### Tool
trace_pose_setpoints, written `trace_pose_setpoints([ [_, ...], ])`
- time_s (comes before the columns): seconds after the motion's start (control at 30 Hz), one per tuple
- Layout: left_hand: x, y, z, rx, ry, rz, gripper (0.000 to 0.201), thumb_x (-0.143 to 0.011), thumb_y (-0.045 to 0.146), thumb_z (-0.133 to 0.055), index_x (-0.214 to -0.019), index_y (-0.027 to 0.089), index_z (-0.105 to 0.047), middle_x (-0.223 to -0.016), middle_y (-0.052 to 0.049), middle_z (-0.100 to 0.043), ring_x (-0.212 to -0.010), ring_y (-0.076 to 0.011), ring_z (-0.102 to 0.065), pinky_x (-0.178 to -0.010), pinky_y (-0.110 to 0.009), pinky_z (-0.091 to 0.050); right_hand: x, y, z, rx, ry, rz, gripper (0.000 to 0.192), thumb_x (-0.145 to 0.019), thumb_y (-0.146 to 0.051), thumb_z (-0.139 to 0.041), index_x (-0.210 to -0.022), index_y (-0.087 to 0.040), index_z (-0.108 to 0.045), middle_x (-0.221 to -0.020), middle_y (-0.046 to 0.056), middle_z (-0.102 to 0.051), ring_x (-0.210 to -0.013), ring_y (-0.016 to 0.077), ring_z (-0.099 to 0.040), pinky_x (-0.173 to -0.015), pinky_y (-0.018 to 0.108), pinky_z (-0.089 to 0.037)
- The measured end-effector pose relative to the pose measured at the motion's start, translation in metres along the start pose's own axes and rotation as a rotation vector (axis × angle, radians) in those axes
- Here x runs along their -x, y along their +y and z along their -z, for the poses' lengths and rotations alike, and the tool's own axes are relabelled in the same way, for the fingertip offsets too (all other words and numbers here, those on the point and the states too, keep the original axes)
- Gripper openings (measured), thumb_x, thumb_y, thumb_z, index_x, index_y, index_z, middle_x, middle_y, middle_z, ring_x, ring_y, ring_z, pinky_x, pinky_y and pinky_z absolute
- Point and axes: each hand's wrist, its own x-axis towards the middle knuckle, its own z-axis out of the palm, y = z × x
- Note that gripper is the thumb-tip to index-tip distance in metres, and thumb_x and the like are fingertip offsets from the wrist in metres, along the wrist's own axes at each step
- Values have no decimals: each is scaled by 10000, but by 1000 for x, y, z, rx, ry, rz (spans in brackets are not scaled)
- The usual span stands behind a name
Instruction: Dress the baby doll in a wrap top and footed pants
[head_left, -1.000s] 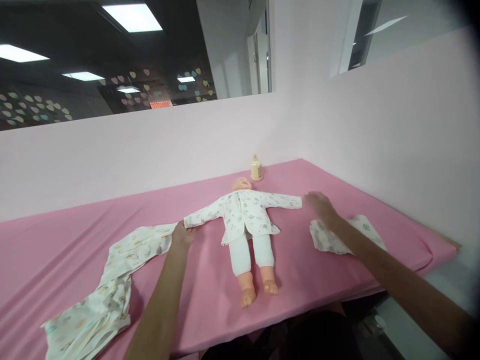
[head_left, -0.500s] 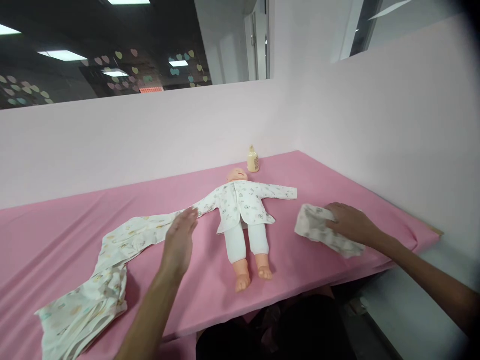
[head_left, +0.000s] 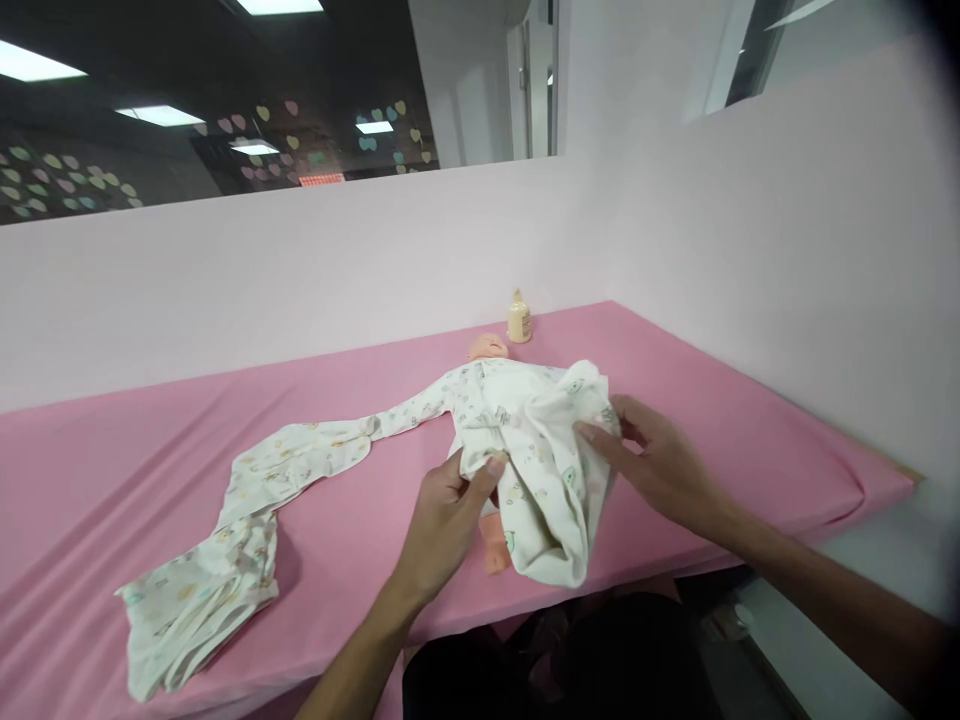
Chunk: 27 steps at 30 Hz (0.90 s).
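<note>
A crumpled cloth (head_left: 202,600) is seen at the near left of the pink table (head_left: 750,400). A printed garment (head_left: 551,470) is held over the doll (head_left: 489,347) at the centre, pinched at its upper edges by the left hand (head_left: 442,525) and right hand (head_left: 660,465). It seems light, soft and floppy, best gripped at the hems. A bottle (head_left: 519,318) stands farthest.
</note>
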Motion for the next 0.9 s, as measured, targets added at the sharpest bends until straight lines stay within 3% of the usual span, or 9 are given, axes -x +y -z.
trace_pose_setpoints([
  [0.1, -4, -8, 24, -17, 114, -54, 352, -937, 465, -538, -858, 160, -695, -837, -45, -703, -760, -163, -635, -719, -283, -505, -6, 12, 10, -140, 106, -86, 274, -887, -480, -616, -843, -212, -577, -728, 1, -563, -625, 142, -511, -494, 246, -410],
  [0.2, -12, -11, 38, 191, 214, -118, 355, -928, 467, -552, -912, 152, -715, -899, -74, -710, -832, -201, -657, -753, -327, -533, -12, 28, 17, -386, 215, -109, 240, -896, -455, -601, -994, -237, -617, -960, 43, -633, -822, 194, -599, -628, 286, -514],
  [0.3, -20, -7, 40, 390, 256, -196, 303, -914, 441, -587, -974, 175, -719, -999, -73, -706, -941, -210, -652, -832, -344, -549, -8, 46, 18, -365, 87, -198, 261, -906, -472, -574, -1003, -236, -628, -1003, 56, -651, -877, 221, -621, -724, 345, -547],
  [0.4, -23, -2, 40, 402, 226, -239, 286, -914, 430, -591, -1014, 196, -722, -994, -66, -702, -977, -200, -640, -836, -315, -548, 2, 53, 15, 19, -114, -211, 297, -898, -501, -573, -850, -211, -618, -853, 54, -652, -804, 235, -620, -723, 389, -534],
  [0.47, -22, 3, 41, 315, 166, -261, 280, -899, 431, -611, -988, 195, -731, -913, -63, -703, -912, -200, -644, -777, -305, -547, 6, 45, 13, 203, -105, -100, 279, -892, -496, -585, -901, -219, -623, -933, 67, -662, -889, 257, -623, -791, 418, -524],
  [0.57, -18, 18, 41, 102, -16, -317, 220, -868, 392, -656, -863, 189, -741, -791, -52, -687, -779, -188, -630, -663, -287, -523, 5, 12, 9, 190, -33, 125, 380, -874, -468, -629, -1187, -259, -577, -1235, 95, -604, -1148, 279, -570, -921, 418, -505],
  [0.63, -15, 32, 39, -44, -145, -396, 175, -863, 342, -665, -811, 190, -736, -815, -60, -688, -780, -188, -623, -663, -289, -515, 1, -15, 6, 103, -175, 244, 445, -856, -440, -662, -1257, -285, -545, -1293, 85, -577, -1198, 269, -548, -913, 383, -518],
  [0.77, -9, 57, 39, -159, -231, -564, 217, -915, 329, -592, -807, 195, -725, -932, -93, -675, -867, -200, -622, -761, -323, -517, -6, -49, 3, -50, -481, 282, 193, -871, -364, -655, -1027, -258, -613, -1023, 28, -660, -968, 199, -626, -743, 284, -537],
  [0.9, -11, 62, 57, -127, -137, -572, 348, -951, 388, -517, -719, 179, -669, -840, -98, -658, -782, -192, -611, -673, -318, -507, -9, -52, 5, -201, -442, 289, 178, -868, -354, -669, -815, -224, -558, -873, 16, -621, -860, 173, -596, -746, 296, -516],
])
